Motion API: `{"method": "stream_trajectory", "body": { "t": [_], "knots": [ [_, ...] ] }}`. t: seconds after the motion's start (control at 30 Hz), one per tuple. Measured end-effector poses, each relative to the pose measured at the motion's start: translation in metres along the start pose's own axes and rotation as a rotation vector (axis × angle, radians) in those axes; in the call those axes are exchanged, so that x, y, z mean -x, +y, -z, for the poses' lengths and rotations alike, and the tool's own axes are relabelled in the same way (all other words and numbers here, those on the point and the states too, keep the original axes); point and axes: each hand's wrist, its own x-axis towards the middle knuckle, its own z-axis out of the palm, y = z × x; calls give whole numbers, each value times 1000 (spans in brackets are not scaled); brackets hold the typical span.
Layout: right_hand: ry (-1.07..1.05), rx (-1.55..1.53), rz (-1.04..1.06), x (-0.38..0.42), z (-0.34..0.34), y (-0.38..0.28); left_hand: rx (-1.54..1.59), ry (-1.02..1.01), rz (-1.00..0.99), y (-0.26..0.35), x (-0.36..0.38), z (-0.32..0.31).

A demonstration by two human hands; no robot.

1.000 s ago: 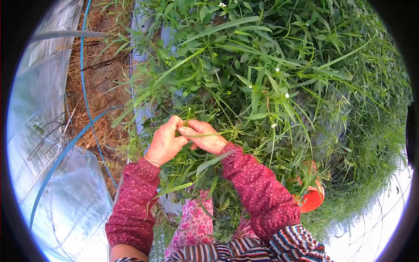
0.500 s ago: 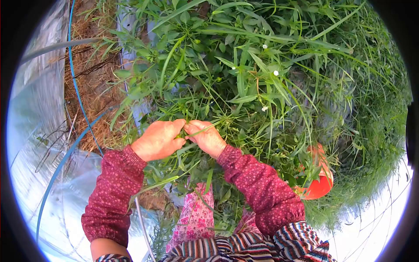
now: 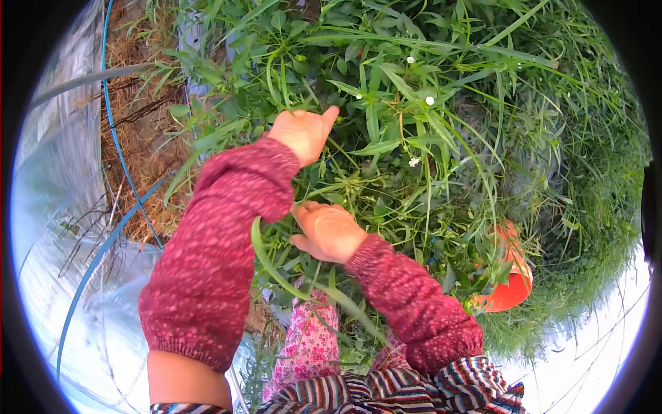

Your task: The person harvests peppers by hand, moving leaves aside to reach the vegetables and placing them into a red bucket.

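My left hand reaches forward into the leafy green plants, its sleeve crossing in front of the lower stems. One digit sticks out to the right; the other fingers are partly hidden by leaves. Nearer to me, my right hand hovers over the foliage with its fingers loosely bent and the thumb apart from them. Nothing shows between its fingertips and thumb, though the palm is hidden. A long grass blade curves below the left sleeve. Small white flowers stand among the leaves to the right.
An orange-red bucket lies tilted in the growth at the right. A blue hose and a thicker blue-grey tube run down the left, beside dry brown straw and clear plastic sheeting. Dense grass fills the right.
My hands were together at the plant and have now parted. The left has moved forward and to the right; the right has shifted slightly toward me, its thumb now apart from its fingers.
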Motion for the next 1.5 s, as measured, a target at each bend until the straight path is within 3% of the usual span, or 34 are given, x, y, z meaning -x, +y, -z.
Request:
{"method": "stream_trajectory", "body": {
  "t": [0.03, 0.13, 0.2, 0.27, 0.33, 0.4, 0.47, 0.5, 0.53, 0.57, 0.63, 0.67, 0.7, 0.73, 0.8, 0.87, 0.9, 0.97, 1.0, 1.07, 1.1, 1.13, 1.17, 1.2, 1.23, 1.27, 1.3, 1.33, 1.4, 1.43, 1.47, 1.5],
  "knots": [
    [-120, -52, 55, 5, 21, -2, -17, 9, -12, -3, -6, -15],
    [92, -265, 369, 20, 59, 18, -186, -2, -86, -31, -2, -37],
    [-103, -923, 193, 6, 76, 41, -100, 228, -50, -64, 15, -54],
    [-60, -968, -65, -15, 98, 63, 77, 298, 20, -95, 31, -49],
    [-14, -876, -114, -44, 93, 87, 151, 464, 3, -125, 39, -51],
    [-8, -1040, -197, -64, 85, 97, 276, 445, -37, -160, 40, -48],
    [99, -982, -177, -68, 74, 100, 399, 432, -63, -185, 37, -42],
    [374, -519, -172, -85, 46, 126, 538, 422, -109, -191, 35, -39],
    [492, -313, -175, -97, 39, 139, 680, 413, -155, -195, 35, -35],
    [610, -103, -203, -109, 33, 152, 759, 330, -50, -193, 35, -29],
    [593, -429, -233, -125, 44, 166, 701, 360, -58, -201, 29, -34],
    [547, -845, -235, -121, 62, 142, 641, 382, -63, -204, 28, -38],
    [568, -1052, -225, -120, 70, 122, 642, 385, -61, -202, 29, -35],
    [483, -963, -137, -133, 69, 120, 704, 349, -66, -197, 31, -31],
    [301, -118, -170, -154, 71, 114, 764, 321, -72, -195, 34, -35],
    [320, -314, -100, -175, 52, 105, 971, 466, -177, -198, 31, -57],
    [217, -961, -98, -185, 45, 100, 942, 394, -87, -187, 37, -46],
    [256, -658, -115, -200, 33, 93, 873, 362, -45, -170, 45, -35],
    [261, -656, -116, -210, 19, 96, 807, 328, -3, -166, 47, -33],
    [405, -1309, -18, -212, -1, 94, 764, 342, -48, -175, 43, -57],
    [446, -1711, 20, -206, -5, 87, 1068, 345, 76, -170, 42, -64],
    [495, -2057, 58, -199, -10, 81, 1011, 402, 55, -167, 49, -71],
    [622, -1613, 179, -191, -14, 81, 951, 460, 37, -157, 57, -67],
    [660, -1384, 235, -185, -13, 81, 889, 518, 23, -147, 65, -64],
    [714, -1159, 281, -180, -11, 82, 595, 444, 6, -123, 76, -44],
    [661, -955, 88, -172, -1, 78, 301, 367, -10, -102, 79, -25],
    [603, -748, -98, -168, 6, 76, 238, 437, -74, -84, 77, -11],
    [606, -747, -98, -168, 7, 76, 173, 505, -140, -66, 73, 1],
    [808, -856, 109, -173, -2, 80, 173, 498, -107, -49, 48, 6],
    [672, -819, 110, -205, -27, 107, 201, 446, -86, -52, 19, -4],
    [672, -812, 111, -196, -15, 103, 230, 397, -62, -55, -6, -7],
    [638, -699, -17, -177, 5, 92, 64, 353, -81, -59, -25, -2]
  ]
}}
